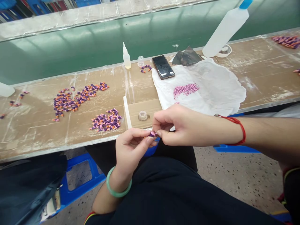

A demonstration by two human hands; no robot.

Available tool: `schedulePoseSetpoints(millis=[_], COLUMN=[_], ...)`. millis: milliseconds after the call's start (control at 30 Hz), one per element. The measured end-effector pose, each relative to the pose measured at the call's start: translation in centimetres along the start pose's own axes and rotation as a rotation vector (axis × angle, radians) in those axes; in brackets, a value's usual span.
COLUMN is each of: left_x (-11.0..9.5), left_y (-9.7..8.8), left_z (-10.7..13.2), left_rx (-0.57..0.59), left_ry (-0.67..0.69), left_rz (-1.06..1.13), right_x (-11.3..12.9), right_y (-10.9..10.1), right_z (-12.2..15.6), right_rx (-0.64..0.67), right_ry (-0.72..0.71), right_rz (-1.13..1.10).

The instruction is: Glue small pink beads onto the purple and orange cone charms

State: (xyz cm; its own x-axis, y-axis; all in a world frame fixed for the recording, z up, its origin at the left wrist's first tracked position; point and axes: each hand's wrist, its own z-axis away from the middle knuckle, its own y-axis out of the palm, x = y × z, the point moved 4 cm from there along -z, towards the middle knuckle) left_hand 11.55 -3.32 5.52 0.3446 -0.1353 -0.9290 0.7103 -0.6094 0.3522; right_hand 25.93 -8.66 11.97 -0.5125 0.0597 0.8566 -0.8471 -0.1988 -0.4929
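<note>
My left hand (131, 148), with a green bangle on the wrist, and my right hand (180, 125), with a red cord on the wrist, meet over my lap just below the table's front edge. Both pinch one tiny purple piece (153, 134) between their fingertips. Two heaps of purple-and-orange pieces lie on the brown tabletop, a small heap (106, 120) close to my hands and a wider heap (75, 98) further left. A small clear cap (142, 115) stands on the table right in front of my hands.
A white sheet (211, 87) carries tiny pink beads (186, 90) and a black phone (163, 66). A small glue bottle (127, 57) and a big white squeeze bottle (226, 29) stand at the table's back edge. A green conveyor belt (93, 40) runs behind. Blue crates sit under the table.
</note>
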Motion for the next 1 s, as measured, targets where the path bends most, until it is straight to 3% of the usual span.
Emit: schedulePoseSetpoints(millis=[500,1000], left_x=[-0.3,-1.2], left_y=[-0.1,-0.5], left_z=[0.1,0.4], left_rx=[0.038,-0.014], left_ry=[0.014,0.184], left_rz=[0.019,-0.355], right_x=[0.4,1.0], right_y=[0.0,0.4], right_z=[0.0,-0.1], right_rx=[0.009,-0.089], right_ry=[-0.021,-0.117], right_rz=[0.063,0.281])
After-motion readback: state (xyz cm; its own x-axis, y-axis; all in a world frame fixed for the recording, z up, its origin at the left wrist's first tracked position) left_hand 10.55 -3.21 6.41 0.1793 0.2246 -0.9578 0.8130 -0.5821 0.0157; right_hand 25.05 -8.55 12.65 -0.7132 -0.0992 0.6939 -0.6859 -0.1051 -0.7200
